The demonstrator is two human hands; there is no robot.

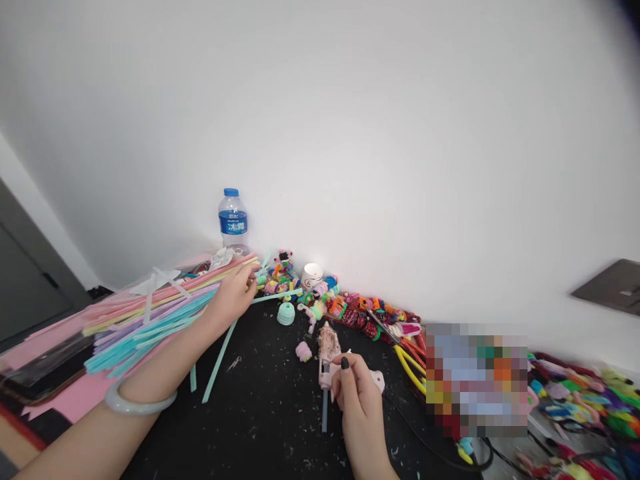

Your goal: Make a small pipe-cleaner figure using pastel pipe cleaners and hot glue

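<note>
My left hand reaches over the bundle of pastel pipe cleaners. Its fingers are bent together around a mint-green pipe cleaner near the bundle's far ends; the fingertips are partly hidden. Lying on the black table is a pale pink hot glue gun, nozzle pointing away, with a clear glue stick sticking out of its back. My right hand is curled over the gun's body, fingers closed against it. Beyond the gun sit a mint-green coil and a small lilac coil.
A water bottle and a paper cup stand by the wall. Colourful pipe-cleaner pieces line the back, with scissors among them. A black cable curves at the right. Loose mint strips lie under my left forearm.
</note>
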